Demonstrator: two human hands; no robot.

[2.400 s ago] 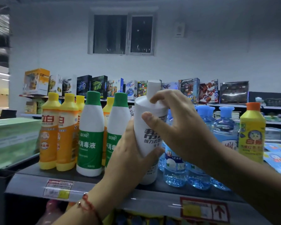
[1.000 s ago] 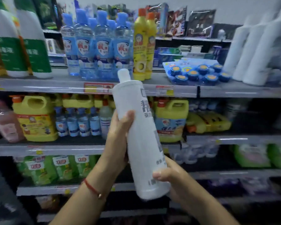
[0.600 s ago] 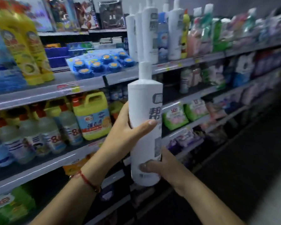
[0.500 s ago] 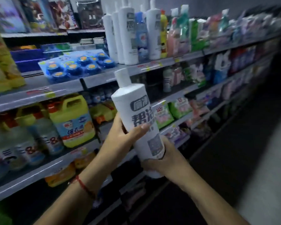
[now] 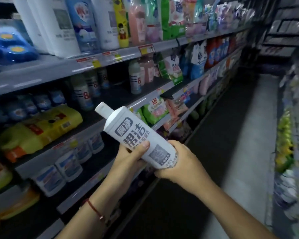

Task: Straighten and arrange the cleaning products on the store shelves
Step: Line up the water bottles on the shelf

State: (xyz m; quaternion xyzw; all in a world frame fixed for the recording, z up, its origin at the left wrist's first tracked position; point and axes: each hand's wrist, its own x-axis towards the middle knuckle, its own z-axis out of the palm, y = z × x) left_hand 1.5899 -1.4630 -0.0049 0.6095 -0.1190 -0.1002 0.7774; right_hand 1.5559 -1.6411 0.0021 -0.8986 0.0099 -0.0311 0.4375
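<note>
You now tilt the white bottle (image 5: 138,135) lower, cap far-left; both your left hand (image 5: 129,158) and right hand (image 5: 178,163) hold it, fingers wrapped round; its label reads "帮洁".

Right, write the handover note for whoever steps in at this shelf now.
Left hand: grips the middle of the white cleaner bottle, thumb across its label.
Right hand: grips the bottle's base.
The bottle is tilted, cap up-left, held in front of the shelves, on none of them.
Matching tall white bottles stand on the top shelf.
Done: bottle in hand.
Left: probably stand it upright with those white bottles, label facing out.
</note>
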